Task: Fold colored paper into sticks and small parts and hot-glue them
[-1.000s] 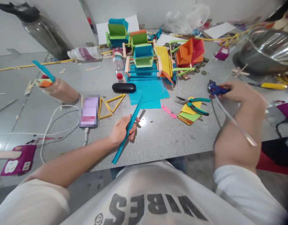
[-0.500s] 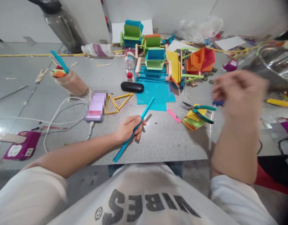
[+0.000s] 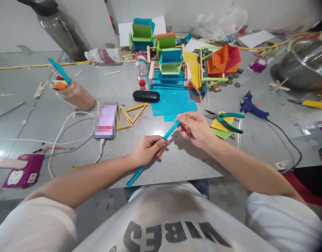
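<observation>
A narrow blue paper strip (image 3: 171,131) runs slantwise between my two hands, its lower end hanging near the table's front edge. My left hand (image 3: 149,149) grips it around the middle, thumb on top. At the strip's upper end, my right hand (image 3: 194,128) pinches the tip between thumb and fingers. Just beyond lie blue paper sheets (image 3: 174,103). Right of my right hand, pliers (image 3: 224,120) with teal handles rest on yellow and green paper pieces (image 3: 222,132). A blue glue gun (image 3: 252,106) lies farther right, its cord trailing toward the front.
Colourful paper-and-stick wheels (image 3: 171,63) stand at the back. A black case (image 3: 146,96), a small bottle (image 3: 141,70) and a phone (image 3: 105,120) with a cable lie left of centre. Yellow stick triangles (image 3: 134,113) lie beside the phone. A metal pot (image 3: 294,66) stands at right.
My right hand has come from the glue gun at the right to the strip's upper end and now pinches it. The glue gun is uncovered. My left hand keeps its hold.
</observation>
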### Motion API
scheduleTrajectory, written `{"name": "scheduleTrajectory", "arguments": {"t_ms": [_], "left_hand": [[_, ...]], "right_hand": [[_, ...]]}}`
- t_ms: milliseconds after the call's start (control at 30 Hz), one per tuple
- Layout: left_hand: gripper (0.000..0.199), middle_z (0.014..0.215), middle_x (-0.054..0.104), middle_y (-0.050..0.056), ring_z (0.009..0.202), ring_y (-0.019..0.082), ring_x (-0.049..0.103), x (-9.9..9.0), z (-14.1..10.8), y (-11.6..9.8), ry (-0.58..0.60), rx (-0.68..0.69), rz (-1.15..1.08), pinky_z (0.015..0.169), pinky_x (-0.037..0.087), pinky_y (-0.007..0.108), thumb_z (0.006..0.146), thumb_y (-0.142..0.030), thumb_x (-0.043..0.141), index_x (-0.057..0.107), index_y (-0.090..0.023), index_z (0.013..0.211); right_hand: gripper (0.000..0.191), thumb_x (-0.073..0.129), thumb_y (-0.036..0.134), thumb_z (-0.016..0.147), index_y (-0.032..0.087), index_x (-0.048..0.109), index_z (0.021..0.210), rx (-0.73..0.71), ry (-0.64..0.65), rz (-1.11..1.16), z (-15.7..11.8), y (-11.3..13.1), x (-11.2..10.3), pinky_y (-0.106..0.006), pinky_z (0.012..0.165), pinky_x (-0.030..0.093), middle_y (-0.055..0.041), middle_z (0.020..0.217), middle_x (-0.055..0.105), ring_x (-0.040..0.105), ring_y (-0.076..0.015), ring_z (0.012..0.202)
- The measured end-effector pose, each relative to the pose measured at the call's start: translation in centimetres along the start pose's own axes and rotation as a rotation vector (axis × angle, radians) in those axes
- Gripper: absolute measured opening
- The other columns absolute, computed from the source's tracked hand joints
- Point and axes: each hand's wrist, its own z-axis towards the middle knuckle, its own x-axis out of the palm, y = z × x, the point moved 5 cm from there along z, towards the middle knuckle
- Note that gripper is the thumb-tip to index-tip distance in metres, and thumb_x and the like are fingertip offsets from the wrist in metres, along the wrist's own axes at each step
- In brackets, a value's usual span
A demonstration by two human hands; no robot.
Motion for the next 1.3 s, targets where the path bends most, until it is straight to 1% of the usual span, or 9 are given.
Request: {"name": "scheduleTrajectory", "arguments": {"t_ms": [167,333,467,567,733,933,1067,1167,1300], "left_hand": [[0.049,0.055,0.056,-0.006,0.051,0.012,0.064,0.0,0.0,0.1,-0.001,-0.009,0.012,0.057,0.061,0.027,0.104,-0.062,0.074,0.08,-0.013,0.107],[0.052,0.055,0.056,-0.006,0.052,0.012,0.064,0.0,0.0,-0.2,0.005,-0.007,0.013,0.057,0.061,0.026,0.104,-0.064,0.073,0.08,-0.012,0.107],[0.052,0.054,0.056,-0.006,0.051,0.012,0.064,0.0,0.1,-0.2,-0.003,-0.011,0.014,0.057,0.06,0.026,0.104,-0.063,0.073,0.079,-0.012,0.107],[0.05,0.054,0.056,-0.006,0.05,0.012,0.064,-0.1,0.1,-0.3,-0.006,-0.011,0.018,0.056,0.06,0.026,0.105,-0.061,0.073,0.08,-0.012,0.106],[0.049,0.055,0.056,-0.006,0.05,0.012,0.064,-0.1,0.1,-0.3,0.001,-0.011,0.021,0.057,0.061,0.026,0.105,-0.061,0.073,0.08,-0.013,0.106],[0.048,0.054,0.055,-0.006,0.051,0.013,0.064,-0.2,0.1,-0.2,0.0,-0.006,0.025,0.056,0.061,0.027,0.106,-0.061,0.072,0.08,-0.014,0.104],[0.048,0.054,0.055,-0.006,0.05,0.012,0.064,-0.2,0.1,-0.3,-0.002,0.0,0.029,0.056,0.061,0.026,0.105,-0.061,0.072,0.08,-0.014,0.104],[0.048,0.055,0.056,-0.006,0.05,0.012,0.063,-0.1,0.1,-0.4,-0.001,0.005,0.028,0.056,0.061,0.026,0.105,-0.061,0.073,0.08,-0.014,0.104],[0.046,0.055,0.056,-0.006,0.051,0.012,0.063,-0.1,0.1,-0.4,-0.003,-0.005,0.027,0.056,0.061,0.026,0.106,-0.059,0.072,0.079,-0.014,0.104]], "right_hand": [[0.05,0.105,0.059,0.065,0.022,0.073,0.072,-0.024,-0.048,-0.001,0.0,-0.3,-0.4,-0.022,0.037,0.041,-0.0018,0.063,0.074,0.057,-0.0094,0.043],[0.033,0.097,0.043,0.072,0.021,0.073,0.072,-0.033,-0.065,-0.007,0.0,-0.2,-0.5,-0.021,0.04,0.045,-0.0028,0.064,0.076,0.061,-0.01,0.045],[0.026,0.092,0.034,0.07,0.022,0.071,0.075,-0.035,-0.055,0.018,-0.1,-0.2,-0.5,-0.022,0.041,0.047,-0.0022,0.065,0.077,0.065,-0.0123,0.047],[0.028,0.094,0.036,0.068,0.022,0.071,0.078,-0.031,-0.045,0.036,-0.2,-0.1,-0.6,-0.023,0.042,0.049,-0.0026,0.067,0.077,0.066,-0.0135,0.048],[0.039,0.101,0.047,0.069,0.021,0.073,0.077,-0.044,-0.06,-0.003,-0.2,-0.4,-0.6,-0.023,0.042,0.049,-0.0029,0.067,0.076,0.064,-0.012,0.048],[0.035,0.1,0.036,0.066,0.023,0.07,0.076,-0.026,-0.073,0.022,0.0,-0.8,-0.5,-0.023,0.044,0.05,-0.0008,0.065,0.076,0.065,-0.0122,0.049],[0.039,0.101,0.046,0.068,0.022,0.07,0.074,0.003,-0.016,0.01,-0.3,-1.0,-0.2,-0.024,0.045,0.051,-0.0027,0.069,0.077,0.067,-0.0128,0.051],[0.046,0.104,0.052,0.068,0.022,0.068,0.071,-0.001,-0.025,-0.02,-0.3,-1.2,-0.1,-0.023,0.043,0.049,-0.0029,0.068,0.077,0.064,-0.0117,0.048],[0.042,0.104,0.043,0.066,0.022,0.068,0.068,0.006,-0.041,-0.01,-0.3,-1.3,-0.1,-0.022,0.045,0.052,-0.003,0.067,0.077,0.066,-0.0118,0.05]]}}
